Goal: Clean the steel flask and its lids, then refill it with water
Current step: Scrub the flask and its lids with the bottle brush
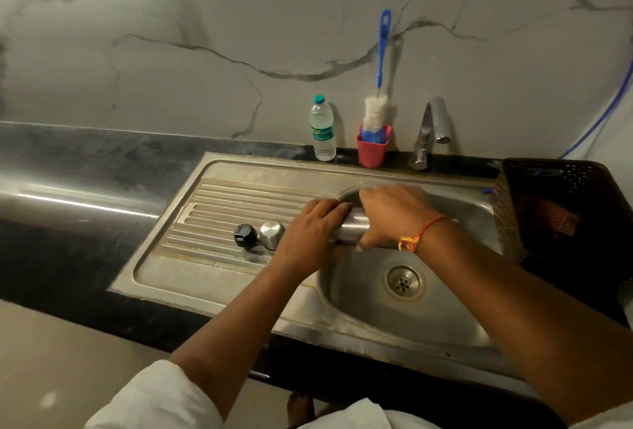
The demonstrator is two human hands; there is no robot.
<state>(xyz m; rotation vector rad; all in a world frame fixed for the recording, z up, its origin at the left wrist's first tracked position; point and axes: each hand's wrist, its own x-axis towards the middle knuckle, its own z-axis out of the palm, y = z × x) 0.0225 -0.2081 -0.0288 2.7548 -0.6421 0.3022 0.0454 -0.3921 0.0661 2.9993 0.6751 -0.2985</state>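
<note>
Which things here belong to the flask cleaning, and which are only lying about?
Job: steel flask, held by left hand and right hand over the sink; black lid; steel cap; bottle brush; tap; likely the water bottle.
Lying about: dark basket; red cup holding the brush.

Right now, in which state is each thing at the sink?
steel flask, held sideways over the sink
black lid, off, on the drainboard
steel cap, off, beside the black lid
water bottle, upright, capped
bottle brush, standing in the red cup
tap, no water running
left hand, grips flask
right hand, grips flask
</note>
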